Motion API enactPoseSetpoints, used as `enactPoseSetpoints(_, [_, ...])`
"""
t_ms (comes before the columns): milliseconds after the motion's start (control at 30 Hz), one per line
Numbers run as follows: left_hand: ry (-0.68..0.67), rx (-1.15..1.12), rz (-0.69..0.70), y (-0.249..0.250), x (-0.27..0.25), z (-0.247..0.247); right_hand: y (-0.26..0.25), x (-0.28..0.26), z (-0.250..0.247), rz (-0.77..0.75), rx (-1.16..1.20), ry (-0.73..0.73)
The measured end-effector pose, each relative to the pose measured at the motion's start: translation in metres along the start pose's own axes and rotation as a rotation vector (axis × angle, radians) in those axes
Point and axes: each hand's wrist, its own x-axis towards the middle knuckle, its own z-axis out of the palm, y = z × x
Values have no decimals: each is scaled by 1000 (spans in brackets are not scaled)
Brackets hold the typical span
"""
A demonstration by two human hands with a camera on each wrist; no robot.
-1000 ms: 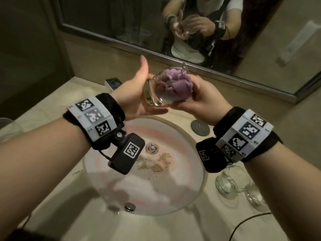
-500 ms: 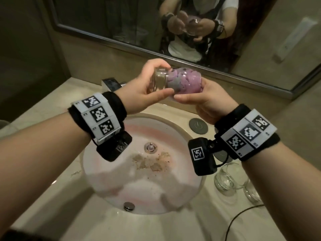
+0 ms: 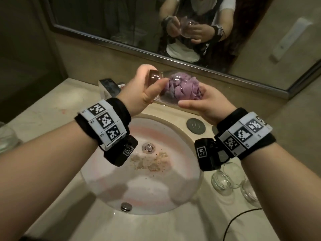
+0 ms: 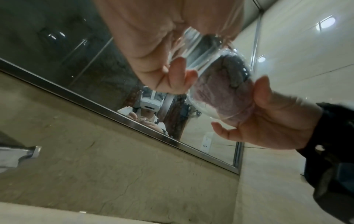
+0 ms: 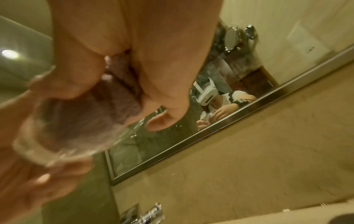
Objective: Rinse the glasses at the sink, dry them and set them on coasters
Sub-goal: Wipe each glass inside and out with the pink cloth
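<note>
A clear glass (image 3: 156, 76) lies on its side in the air over the back rim of the sink (image 3: 189, 181). A purple cloth (image 3: 182, 87) is stuffed inside it. My left hand (image 3: 140, 91) grips the thick base end, thumb across the front. My right hand (image 3: 208, 105) curls round the mouth end and holds the cloth there. In the left wrist view the cloth (image 4: 220, 94) fills the glass (image 4: 201, 60) up to my right hand (image 4: 277, 121). The right wrist view shows my right hand (image 5: 153, 60) with the cloth (image 5: 86, 113) between thumb and fingers, blurred.
Two more clear glasses (image 3: 224, 178) (image 3: 250, 192) stand on the counter right of the basin, another (image 3: 7, 140) at the left edge. Brown residue lies by the drain (image 3: 148, 147). A faucet (image 3: 111, 87), a round grey disc (image 3: 196, 126) and a black cable (image 3: 239, 218) are nearby.
The glass has turned from base toward me to lying sideways, base to the left. My left hand went from a loose hold with thumb raised to gripping the base; the cloth stayed inside.
</note>
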Motion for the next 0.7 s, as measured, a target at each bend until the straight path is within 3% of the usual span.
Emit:
enactPoseSetpoints(100, [-50, -32, 22, -6, -8, -3, 10, -8, -15, 45, 46, -31])
enactPoseSetpoints(167, [-51, -107, -36, -8, -12, -5, 15, -15, -29, 80, 165, 0])
enactPoseSetpoints(267, [42, -278, -163, -8, -19, -6, 13, -21, -37, 90, 255, 171])
enactPoseSetpoints(400, [156, -418, -251, -10, -29, 4, 0, -11, -20, -7, 257, 430])
enactPoseSetpoints(600, [345, -497, -329, -21, -46, 18, -1, 3, 44, -75, -92, 302])
enactPoseSetpoints(700, [424, -449, -350, -27, -51, 9, 6, 4, 64, -97, -159, 278])
